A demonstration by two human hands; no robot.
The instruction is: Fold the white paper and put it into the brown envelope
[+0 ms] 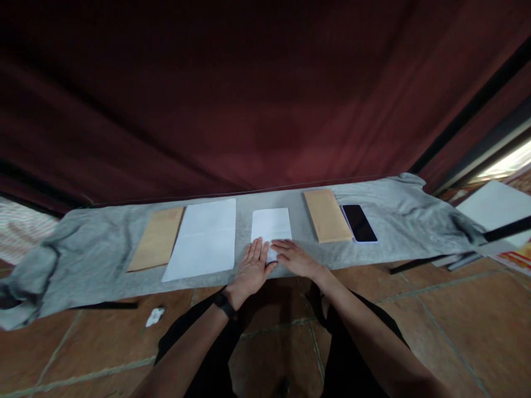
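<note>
A: What do we see first in the room?

B: We have a dark red curtain (pixel 265 99) filling the far side, and brown tiled floor (pixel 477 309) on the near side. Between them we find a long, narrow surface draped in grey cloth (pixel 108 237), rumpled at its left and right ends and smoother in the middle.

A: And on that cloth?

B: We count a large white sheet (pixel 205 237) left of the middle, with a flat brown envelope (pixel 157 235) along its left edge; we can't tell whether the two overlap. Right of the middle we have a second brown envelope (pixel 327 215), lying at a slant. Between the large sheet and that one lies the small white sheet (pixel 271 222), its near part under the hands.

A: How do we read those hands?

B: We see the left hand (pixel 254 272) palm down, fingers stretched toward the far side, pressing flat and unclenched on the sheet's near left part. The right hand (pixel 294 258) comes in from the right, also palm down and loose, fingers pointing left across the paper.

A: Anything smaller?

B: We spot a phone (pixel 359 223) just right of the second envelope, and a black band (pixel 224 304) around the left wrist.
</note>
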